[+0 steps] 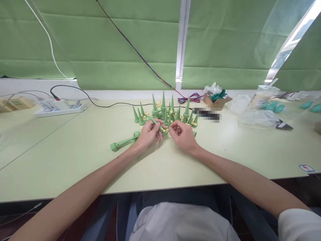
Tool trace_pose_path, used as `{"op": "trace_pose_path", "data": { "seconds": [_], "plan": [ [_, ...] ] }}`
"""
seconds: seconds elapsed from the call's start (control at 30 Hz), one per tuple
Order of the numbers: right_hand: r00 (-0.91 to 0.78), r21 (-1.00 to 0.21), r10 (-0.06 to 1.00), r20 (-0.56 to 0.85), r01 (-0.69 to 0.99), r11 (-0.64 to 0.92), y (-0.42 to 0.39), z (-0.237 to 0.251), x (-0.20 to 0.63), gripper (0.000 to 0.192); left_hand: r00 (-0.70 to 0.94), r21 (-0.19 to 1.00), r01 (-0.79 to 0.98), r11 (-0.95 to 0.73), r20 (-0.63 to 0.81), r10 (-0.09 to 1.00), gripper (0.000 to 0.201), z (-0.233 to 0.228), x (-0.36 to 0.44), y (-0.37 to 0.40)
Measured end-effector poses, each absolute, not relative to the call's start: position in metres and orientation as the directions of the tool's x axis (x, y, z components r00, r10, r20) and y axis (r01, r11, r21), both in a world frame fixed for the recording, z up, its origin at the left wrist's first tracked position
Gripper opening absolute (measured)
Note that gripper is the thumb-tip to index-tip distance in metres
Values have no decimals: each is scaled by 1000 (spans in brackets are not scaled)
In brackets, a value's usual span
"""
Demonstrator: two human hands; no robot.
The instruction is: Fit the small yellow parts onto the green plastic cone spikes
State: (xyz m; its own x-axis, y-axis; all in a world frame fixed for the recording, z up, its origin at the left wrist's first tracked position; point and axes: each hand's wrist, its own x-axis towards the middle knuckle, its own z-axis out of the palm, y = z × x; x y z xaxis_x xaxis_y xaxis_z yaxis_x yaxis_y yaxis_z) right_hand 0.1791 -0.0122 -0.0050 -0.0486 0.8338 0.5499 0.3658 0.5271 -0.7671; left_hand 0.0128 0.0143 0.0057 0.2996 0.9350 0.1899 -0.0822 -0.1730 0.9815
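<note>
My left hand point(148, 136) is closed around a green plastic watering spike point(155, 122), which lies slanted across its fingers. A small yellow piece point(165, 131) shows at the spike's end nearest my right hand. My right hand point(185, 136) pinches thumb and forefinger together beside that yellow piece; what lies between those fingertips is too small to make out. Just behind both hands stand several green cone-shaped spikes point(163, 104), points up, with yellow fittings among them. Left of my left wrist, a loose green spike point(123, 143) rests on its side, with more green parts partly hidden by the forearm.
A white power strip point(60, 109) sits at the back left of the table point(75, 160). Behind the spikes lie a coiled red-blue wire point(190, 98) and a small cardboard box point(217, 101). A drink cup point(262, 97), clear plastic bags and teal pieces point(273, 106) occupy the right.
</note>
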Motion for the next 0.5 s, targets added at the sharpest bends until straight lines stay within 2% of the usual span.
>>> {"op": "trace_pose_path", "data": {
  "seconds": [0.5],
  "plan": [
    [-52,-739,810,584,377,557,-14,-4,178,10,300,979,-94,-184,204,932,20,7,14,13]
  ]
}}
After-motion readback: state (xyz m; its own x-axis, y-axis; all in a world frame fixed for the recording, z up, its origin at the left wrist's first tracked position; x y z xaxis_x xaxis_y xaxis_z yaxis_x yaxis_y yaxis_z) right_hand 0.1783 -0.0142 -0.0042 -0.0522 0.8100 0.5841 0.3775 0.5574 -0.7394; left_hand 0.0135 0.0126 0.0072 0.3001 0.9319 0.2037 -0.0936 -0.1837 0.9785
